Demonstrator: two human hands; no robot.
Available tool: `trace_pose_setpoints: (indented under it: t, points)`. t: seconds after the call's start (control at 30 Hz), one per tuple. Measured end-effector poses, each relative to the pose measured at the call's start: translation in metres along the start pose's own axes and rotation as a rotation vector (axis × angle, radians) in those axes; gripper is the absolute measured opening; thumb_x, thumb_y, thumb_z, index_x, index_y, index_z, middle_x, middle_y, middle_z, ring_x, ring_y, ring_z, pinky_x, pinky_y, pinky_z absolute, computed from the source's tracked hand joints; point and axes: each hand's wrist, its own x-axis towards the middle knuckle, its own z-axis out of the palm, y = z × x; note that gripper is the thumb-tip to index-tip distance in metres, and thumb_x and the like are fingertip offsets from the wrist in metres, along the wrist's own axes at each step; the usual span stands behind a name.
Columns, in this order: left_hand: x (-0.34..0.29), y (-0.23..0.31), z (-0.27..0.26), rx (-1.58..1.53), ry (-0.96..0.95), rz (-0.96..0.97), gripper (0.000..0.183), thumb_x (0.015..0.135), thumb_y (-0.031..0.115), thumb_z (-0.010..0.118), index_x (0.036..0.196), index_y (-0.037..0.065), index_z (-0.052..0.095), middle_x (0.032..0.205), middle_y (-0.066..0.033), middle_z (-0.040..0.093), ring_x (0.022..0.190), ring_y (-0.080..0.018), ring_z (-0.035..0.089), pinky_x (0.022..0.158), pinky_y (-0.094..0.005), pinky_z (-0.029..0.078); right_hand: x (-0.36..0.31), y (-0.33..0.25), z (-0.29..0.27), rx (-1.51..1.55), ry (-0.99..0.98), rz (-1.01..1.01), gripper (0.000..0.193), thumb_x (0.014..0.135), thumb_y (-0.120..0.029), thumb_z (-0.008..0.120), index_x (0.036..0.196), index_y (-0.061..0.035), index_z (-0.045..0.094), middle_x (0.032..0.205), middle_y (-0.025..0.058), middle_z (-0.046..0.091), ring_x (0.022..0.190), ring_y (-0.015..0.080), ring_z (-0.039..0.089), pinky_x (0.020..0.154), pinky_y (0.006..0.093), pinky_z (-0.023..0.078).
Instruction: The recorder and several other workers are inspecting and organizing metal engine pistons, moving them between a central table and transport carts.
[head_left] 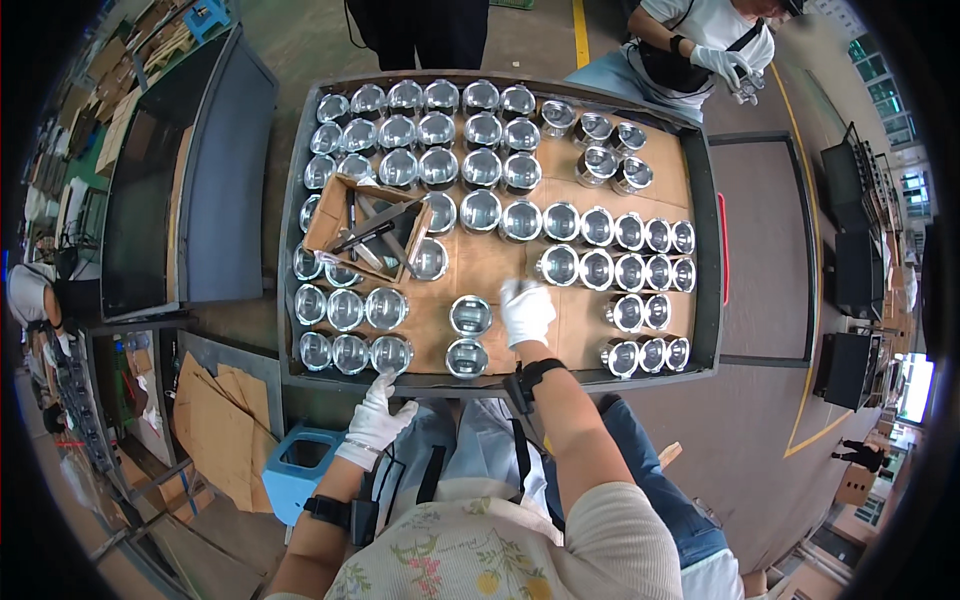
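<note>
Silver, round-topped metal cylinder stands on the bare brown cardboard lining, just beyond the white-gloved right hand. Fingers there curled and blurred; cannot tell whether they hold anything or touch metal. Risk, as I judge it: a sideways sweep knocks the cylinder into its close neighbours and scuffs the bright rims. Left of this hand, a matching silver front cylinder could go over if the wrist, in its black strap, swings low. White-gloved left hand half open, thumb spread, seemingly grasping nothing; fingertips at the dark tray rim, right by a silver edge cylinder. A nudge might tip that one. Farther up, an open brown cardboard box of dark, slim tools sits askew among cylinders; bumped, it could slide and scratch them.
</note>
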Motion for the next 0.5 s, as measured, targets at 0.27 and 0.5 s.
trace_pose_setpoints:
  t: [0.27,0.5]
  points:
    - [-0.008,0.022,0.013,0.159,-0.108,-0.141,0.065,0.074,0.026,0.075,0.127,0.004,0.044,0.119,-0.0155,0.057,0.107,-0.0248,0.058,0.091,-0.0355,0.047,0.102,0.048,-0.013,0.126,-0.104,0.028,0.048,0.081,-0.040,0.048,0.094,0.0022,0.066,0.099,0.0236,0.064,0.093,0.0394,0.061,0.085,0.0441,0.047]
    - [0.012,0.040,0.010,0.291,-0.258,-0.082,0.064,0.080,0.044,0.061,0.128,0.006,0.047,0.124,-0.0180,0.054,0.114,-0.0318,0.052,0.098,-0.0367,0.041,0.059,0.069,-0.030,0.155,-0.177,0.071,0.052,0.088,-0.046,0.041,0.107,-0.0006,0.056,0.095,0.0238,0.064,0.093,0.0392,0.061,0.083,0.0451,0.047]
